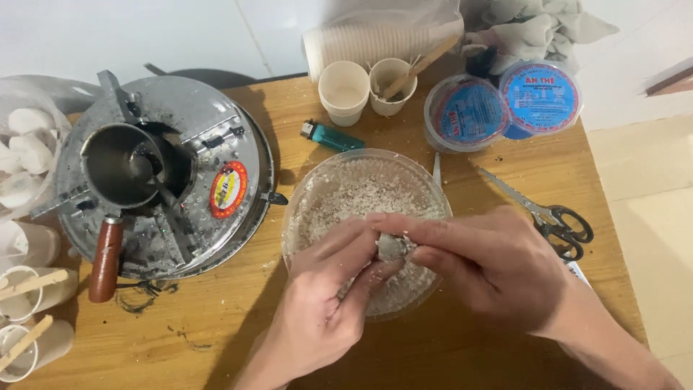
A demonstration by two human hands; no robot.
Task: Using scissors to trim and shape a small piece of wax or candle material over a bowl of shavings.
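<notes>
Both my hands meet over a clear round bowl (pixel 317 184) filled with white shredded flakes on a wooden table. Between their fingertips they pinch a small grey-white lump (pixel 392 248) coated in flakes. My left hand (pixel 325 307) comes from the bottom middle, its fingers curled under the lump. My right hand (pixel 480 263) reaches in from the right, thumb and forefinger on top of the lump.
A round metal cooker (pixel 216 137) with a cup-shaped pot and brown wooden handle (pixel 107 260) sits left. Paper cups (pixel 343 90), a green lighter (pixel 328 135), two blue-lidded tubs (pixel 505 105) and scissors (pixel 552 217) lie behind and right. Cups with wooden sticks (pixel 29 318) stand at far left.
</notes>
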